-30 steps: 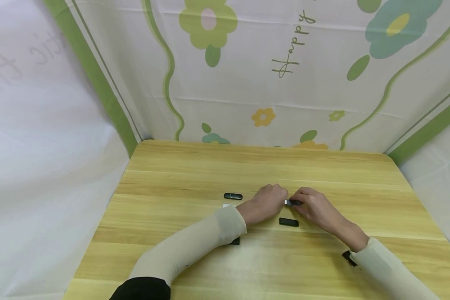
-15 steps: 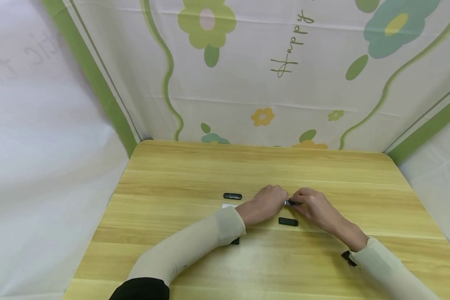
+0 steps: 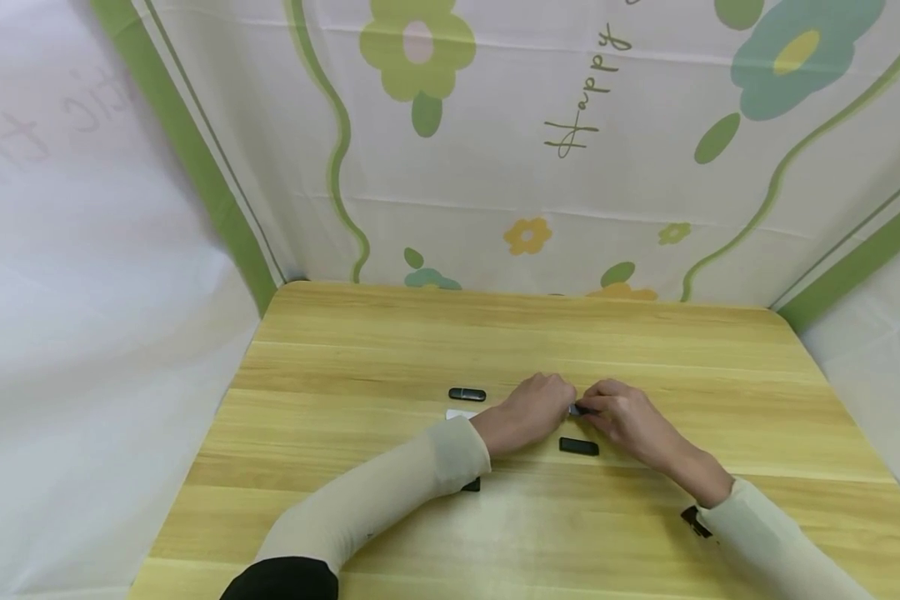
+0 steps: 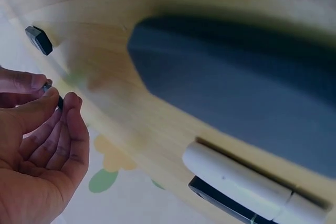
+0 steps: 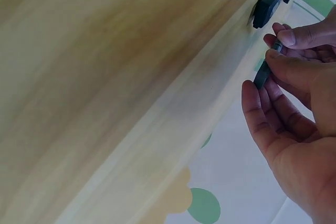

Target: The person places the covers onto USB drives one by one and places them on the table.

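In the head view my right hand [image 3: 630, 425] pinches a small dark USB flash drive [image 3: 583, 410] between thumb and fingers, just above the table. My left hand [image 3: 534, 412] meets it from the left, its fingers curled. The right wrist view shows the dark body of the flash drive [image 5: 262, 76] under the right thumb, while the left thumb and a finger [image 5: 302, 36] pinch its far end. What lies between the left fingertips is mostly hidden. A black flash drive [image 3: 578, 446] lies on the table just below both hands.
Another black flash drive [image 3: 467, 394] lies left of the hands, beside a white stick [image 4: 247, 184]. A dark block [image 3: 472, 484] is partly covered by the left sleeve. A small black object [image 3: 696, 522] sits at the right cuff. A printed curtain [image 3: 487, 167] hangs behind the wooden table [image 3: 360, 350].
The silver end of the held flash drive shows less now, as the right hand has come slightly closer to the left. Both hands otherwise stay almost in place.
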A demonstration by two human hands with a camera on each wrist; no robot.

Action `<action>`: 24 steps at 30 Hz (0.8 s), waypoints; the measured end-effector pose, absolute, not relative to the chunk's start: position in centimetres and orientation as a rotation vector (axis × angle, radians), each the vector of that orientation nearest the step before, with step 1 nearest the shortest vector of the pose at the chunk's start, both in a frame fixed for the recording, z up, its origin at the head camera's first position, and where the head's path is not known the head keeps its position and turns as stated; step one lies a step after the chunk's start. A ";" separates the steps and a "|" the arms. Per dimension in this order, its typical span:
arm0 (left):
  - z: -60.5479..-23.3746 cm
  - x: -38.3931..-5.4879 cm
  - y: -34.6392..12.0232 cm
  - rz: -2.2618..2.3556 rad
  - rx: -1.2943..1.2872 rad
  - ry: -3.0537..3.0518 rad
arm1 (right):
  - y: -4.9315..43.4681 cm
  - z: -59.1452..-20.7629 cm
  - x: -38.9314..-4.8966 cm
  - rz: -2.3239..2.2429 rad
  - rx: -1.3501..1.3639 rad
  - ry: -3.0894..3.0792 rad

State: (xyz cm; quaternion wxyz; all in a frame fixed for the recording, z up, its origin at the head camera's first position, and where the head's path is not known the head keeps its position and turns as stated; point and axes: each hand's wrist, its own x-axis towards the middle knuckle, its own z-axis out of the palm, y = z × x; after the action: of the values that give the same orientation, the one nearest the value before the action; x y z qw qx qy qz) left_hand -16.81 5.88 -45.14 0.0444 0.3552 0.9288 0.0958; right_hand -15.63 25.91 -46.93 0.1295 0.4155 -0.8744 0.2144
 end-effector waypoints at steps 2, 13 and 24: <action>-45.1 -16.8 5.9 0.279 1.083 2.839 | 25.9 -47.0 -15.7 0.611 1.218 -2.533; -45.1 -16.7 5.8 0.310 1.065 2.845 | 25.8 -47.2 -15.7 0.623 1.214 -2.527; -45.0 -16.7 5.6 0.342 1.061 2.852 | 25.6 -47.0 -15.8 0.632 1.211 -2.538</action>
State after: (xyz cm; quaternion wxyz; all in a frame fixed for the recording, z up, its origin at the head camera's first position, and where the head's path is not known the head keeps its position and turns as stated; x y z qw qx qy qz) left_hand -16.65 5.65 -45.05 0.0399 0.3463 0.9306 0.1115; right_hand -15.79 25.57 -46.98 0.1296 0.4166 -0.8732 0.2174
